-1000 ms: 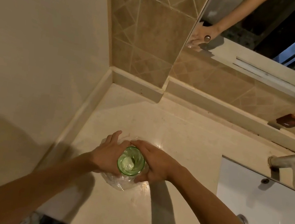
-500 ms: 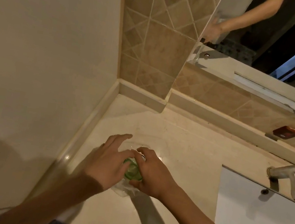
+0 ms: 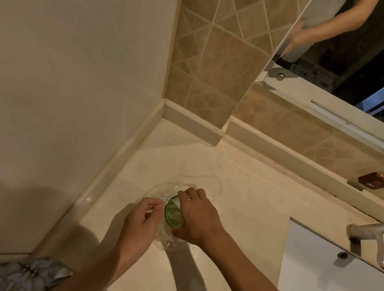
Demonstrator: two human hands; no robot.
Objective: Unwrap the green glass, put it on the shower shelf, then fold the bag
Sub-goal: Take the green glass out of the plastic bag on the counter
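Note:
A green glass [image 3: 173, 214] stands on the cream counter [image 3: 241, 195], seen from above, with a clear plastic bag [image 3: 164, 239] crumpled around its lower part. My right hand [image 3: 195, 216] wraps around the right side of the glass. On its left, my left hand [image 3: 143, 221] pinches the clear plastic between its fingertips. The base of the glass is hidden by the bag and my hands.
A white sink [image 3: 340, 287] with a chrome tap [image 3: 380, 237] lies to the right. A plain wall [image 3: 58, 70] closes the left side, a tiled wall [image 3: 213, 59] and a mirror [image 3: 367, 61] the back. Two dark red items [image 3: 373, 180] sit on the back ledge.
The view has tilted up and shifted. My left hand has drawn back from the glass's rim to its left side, pulling the plastic down; the right hand stays on the glass.

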